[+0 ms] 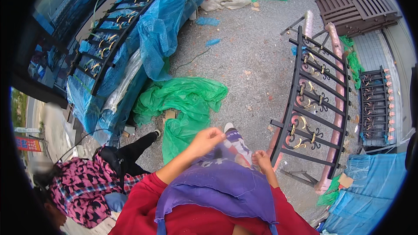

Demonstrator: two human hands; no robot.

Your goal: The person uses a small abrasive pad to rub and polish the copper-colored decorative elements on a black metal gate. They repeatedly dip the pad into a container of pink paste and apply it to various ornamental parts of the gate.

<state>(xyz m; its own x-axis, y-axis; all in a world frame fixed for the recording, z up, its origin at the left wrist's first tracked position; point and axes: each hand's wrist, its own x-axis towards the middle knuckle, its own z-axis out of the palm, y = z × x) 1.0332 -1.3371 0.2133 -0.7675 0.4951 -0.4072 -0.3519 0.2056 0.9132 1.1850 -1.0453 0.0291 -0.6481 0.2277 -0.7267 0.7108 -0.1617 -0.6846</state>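
Observation:
Above my purple apron (213, 191), my left hand (206, 142) is closed, fingers curled together at the tips. Anything in its pinch is too small to make out. To its right and a little lower, my right hand (262, 160) is closed too, and what it may hold is hidden. It is nearest to a black metal railing panel (296, 78) with curled gold-and-black ornaments. That panel lies across supports wrapped in pinkish film (334, 48), apart from my hand. Green plastic sheeting (183, 100) spreads on the ground beyond my left hand.
At the left, another railing (114, 39) rests on a stack covered in blue bubble wrap (159, 21). A person in a pink-and-black patterned top (87, 182) bends at lower left. Brown slatted panels (357, 6) and a smaller railing (374, 104) stand at the right. Gravelly ground (244, 69) runs between.

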